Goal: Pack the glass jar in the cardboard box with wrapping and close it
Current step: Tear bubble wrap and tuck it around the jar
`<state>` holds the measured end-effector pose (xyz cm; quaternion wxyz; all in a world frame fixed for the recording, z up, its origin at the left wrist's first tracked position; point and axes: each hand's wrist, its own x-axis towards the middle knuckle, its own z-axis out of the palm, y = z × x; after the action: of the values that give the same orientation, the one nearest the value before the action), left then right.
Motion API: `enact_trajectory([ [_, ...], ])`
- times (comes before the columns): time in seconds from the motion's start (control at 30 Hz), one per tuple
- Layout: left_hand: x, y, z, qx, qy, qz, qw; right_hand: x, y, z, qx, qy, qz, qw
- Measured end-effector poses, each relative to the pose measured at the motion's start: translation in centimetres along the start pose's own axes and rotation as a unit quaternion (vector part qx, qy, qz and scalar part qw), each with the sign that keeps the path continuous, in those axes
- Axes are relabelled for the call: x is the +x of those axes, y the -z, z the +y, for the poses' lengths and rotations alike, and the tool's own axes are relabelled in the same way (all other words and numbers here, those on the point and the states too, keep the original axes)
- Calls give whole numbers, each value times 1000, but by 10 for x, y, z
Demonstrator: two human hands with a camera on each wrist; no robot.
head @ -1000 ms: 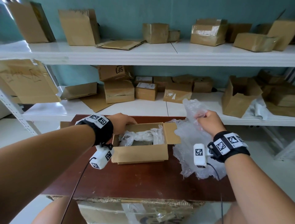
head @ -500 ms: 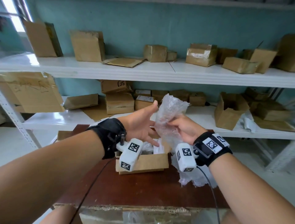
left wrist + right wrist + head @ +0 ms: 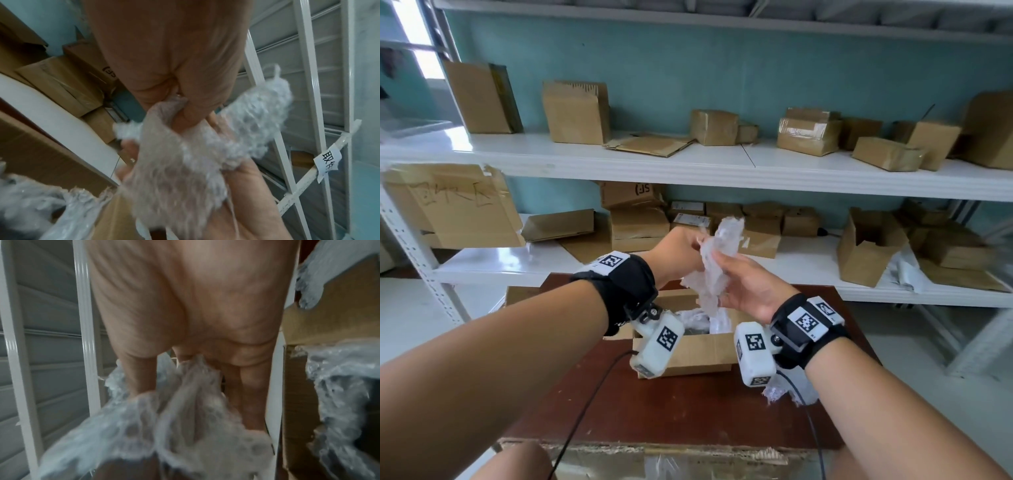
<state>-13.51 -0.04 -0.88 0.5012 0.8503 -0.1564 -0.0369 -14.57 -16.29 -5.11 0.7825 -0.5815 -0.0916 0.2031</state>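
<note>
Bubble wrap (image 3: 717, 263) is pinched by the left hand (image 3: 681, 251) and cradled in the half-curled right hand (image 3: 748, 286), held raised above the open cardboard box (image 3: 698, 353), seemingly bunched as padding; the jar cannot be seen.

bubble wrap (image 3: 717, 260) above cardboard box (image 3: 698, 353) on table (image 3: 688, 411).

Between the left hand (image 3: 681, 251) and the right hand (image 3: 748, 287) hangs crumpled bubble wrap (image 3: 717, 260), a thin, translucent plastic, dimpled and faintly shiny. Below both hands the cardboard box (image 3: 698, 353) is matt brown paperboard holding more of the same glossy film, and it stands on a table (image 3: 688, 411) of dark reddish wood with a dull sheen. Beyond the hands the shelves (image 3: 722, 164) are white and glossy, looking like painted metal.
</note>
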Motion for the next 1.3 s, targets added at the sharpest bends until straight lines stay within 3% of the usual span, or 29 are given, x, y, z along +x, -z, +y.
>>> enact_trajectory([
  [0.1, 0, -3, 4, -108, -4, 32, 994, 10, -4, 0, 79, 5, 72, 994],
  [0.23, 2, 5, 5, -148, -3, 42, 988, 16, 6, 3, 96, -14, 145, 985],
  [0.33, -2, 7, 3, -209, 64, 42, 975, 18, 11, 6, 27, 14, 265, 964],
  [0.4, -3, 6, -3, -176, 127, 23, 976, 19, 13, 7, -51, 49, 348, 935],
  [0.43, -2, 5, -6, -159, 147, 2, 976, 19, 12, 7, -81, 60, 354, 930],
  [0.57, 2, -4, -17, -240, 207, -79, 945, 21, -2, 9, -179, 38, 209, 961],
  [0.63, 3, -7, -17, -227, 194, -78, 951, 23, -3, 10, -178, 15, 149, 973],
  [0.7, 10, -5, -25, -94, 152, -25, 984, 25, 3, 9, -159, -15, 117, 980],
  [0.77, 18, 5, -38, 114, 93, -3, 989, 24, 17, 9, -190, -42, 116, 974],
  [0.87, 23, 21, -58, 316, 66, -36, 946, 19, 33, 13, -348, -72, 143, 924],
  [1.03, 23, 25, -82, 511, -25, -148, 846, 23, 46, 32, -569, -143, 89, 805],
  [1.13, 19, 19, -87, 659, -121, -150, 727, 28, 50, 44, -559, -181, 69, 807],
  [1.17, 17, 17, -88, 675, -149, -153, 706, 29, 51, 47, -547, -182, 72, 814],
  [1.23, 16, 13, -91, 649, -148, -194, 720, 29, 52, 49, -526, -176, 78, 829],
  [1.3, 17, 10, -95, 629, -87, -280, 720, 28, 52, 49, -516, -174, 77, 835],
])
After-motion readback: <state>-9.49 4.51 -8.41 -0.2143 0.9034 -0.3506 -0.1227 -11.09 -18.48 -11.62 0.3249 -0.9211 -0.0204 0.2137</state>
